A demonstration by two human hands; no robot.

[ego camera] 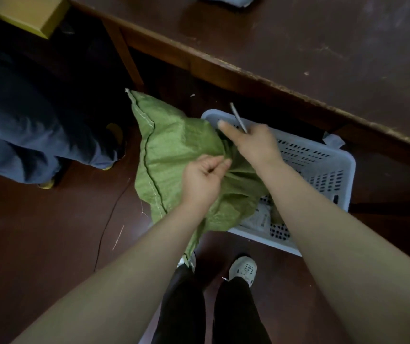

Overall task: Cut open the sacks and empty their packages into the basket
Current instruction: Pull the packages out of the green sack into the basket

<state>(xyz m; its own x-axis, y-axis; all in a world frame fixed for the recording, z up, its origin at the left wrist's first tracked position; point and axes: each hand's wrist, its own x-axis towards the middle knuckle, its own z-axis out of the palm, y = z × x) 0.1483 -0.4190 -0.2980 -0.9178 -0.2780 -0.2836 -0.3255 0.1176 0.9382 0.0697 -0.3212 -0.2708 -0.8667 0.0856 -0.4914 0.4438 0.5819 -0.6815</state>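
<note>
A green woven sack [174,150] hangs partly over the left end of a pale blue plastic basket [323,165] on the floor. My left hand [202,181] pinches a fold of the sack's cloth near its middle. My right hand [252,142] is over the basket, closed around a thin grey blade [238,117] that points up and away, with the forefinger stretched toward the sack. A white package [258,217] shows in the basket under the sack's lower edge. The sack's mouth is hidden.
A dark wooden table [298,40] runs across the top right, its edge right behind the basket. Another person's legs in blue trousers [25,115] stand at the left. My own feet [244,269] are just in front of the basket. A thin cable [109,219] lies on the floor.
</note>
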